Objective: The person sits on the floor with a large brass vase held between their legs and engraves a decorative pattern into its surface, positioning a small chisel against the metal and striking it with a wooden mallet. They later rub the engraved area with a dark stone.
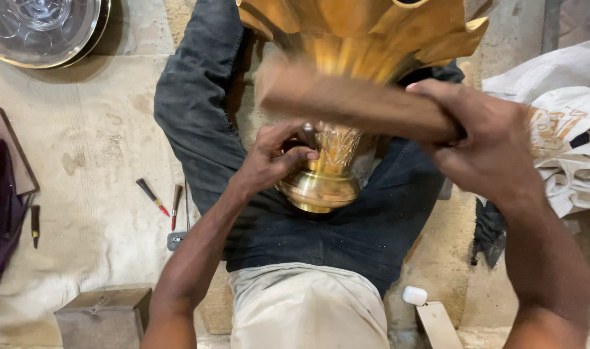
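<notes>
Head view: dusty cloth-covered floor [94, 194], small chisels [154, 198] lying left. Brass vase [327, 168] lies across the seated person's lap, centre, flared mouth far. Left hand [275, 158] curled closed around a thin tool at vase neck. Right hand [485, 145] clenched on blurred wooden mallet [346, 100] above vase.

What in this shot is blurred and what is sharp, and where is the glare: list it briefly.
Head view: the wooden mallet in the right hand is smeared by motion blur; the left hand on the brass vase is sharp; glare sits on the vase's polished foot and on the round metal tray at top left.
</notes>
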{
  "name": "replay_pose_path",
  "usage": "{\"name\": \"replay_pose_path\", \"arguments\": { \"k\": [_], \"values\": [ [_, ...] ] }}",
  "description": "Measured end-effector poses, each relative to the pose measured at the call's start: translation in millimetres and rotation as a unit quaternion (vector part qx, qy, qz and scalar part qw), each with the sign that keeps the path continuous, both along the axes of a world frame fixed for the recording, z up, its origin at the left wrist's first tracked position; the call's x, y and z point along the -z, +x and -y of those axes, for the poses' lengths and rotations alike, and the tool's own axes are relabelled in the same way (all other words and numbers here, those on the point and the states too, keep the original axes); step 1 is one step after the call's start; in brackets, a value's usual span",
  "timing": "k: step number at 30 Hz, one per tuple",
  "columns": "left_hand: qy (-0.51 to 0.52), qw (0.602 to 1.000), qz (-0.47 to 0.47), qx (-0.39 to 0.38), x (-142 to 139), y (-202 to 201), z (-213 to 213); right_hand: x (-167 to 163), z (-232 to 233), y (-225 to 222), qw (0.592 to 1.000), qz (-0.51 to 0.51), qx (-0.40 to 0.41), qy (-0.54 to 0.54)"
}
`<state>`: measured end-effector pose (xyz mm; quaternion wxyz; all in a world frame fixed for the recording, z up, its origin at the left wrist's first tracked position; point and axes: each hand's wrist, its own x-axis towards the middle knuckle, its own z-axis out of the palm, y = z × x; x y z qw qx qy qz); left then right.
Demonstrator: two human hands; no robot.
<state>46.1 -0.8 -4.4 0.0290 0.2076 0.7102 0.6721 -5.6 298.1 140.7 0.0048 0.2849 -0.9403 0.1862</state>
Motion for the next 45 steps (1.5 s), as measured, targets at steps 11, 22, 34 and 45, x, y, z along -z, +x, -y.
{"name": "replay_pose_path", "arguments": {
  "k": [11, 22, 34, 45],
  "values": [
    [0.002, 1.000, 0.001, -0.009, 11.8, 2.4, 0.9, -6.9, 16.2, -8.2, 0.947, 0.112, -0.018, 0.301],
    [0.002, 1.000, 0.015, 0.007, 15.1, 3.1, 0.2, -13.1, 21.1, 6.8, 0.951, 0.030, 0.009, 0.308],
    [-0.111, 0.991, -0.070, -0.014, -18.1, -1.1, -15.2, 27.7, -19.8, 0.4, 0.995, -0.027, -0.027, -0.091],
    [-0.100, 0.994, -0.034, -0.004, -31.5, -2.1, -20.0, 32.2, -20.3, 4.4, 0.996, 0.041, -0.005, -0.079]
  ]
}}
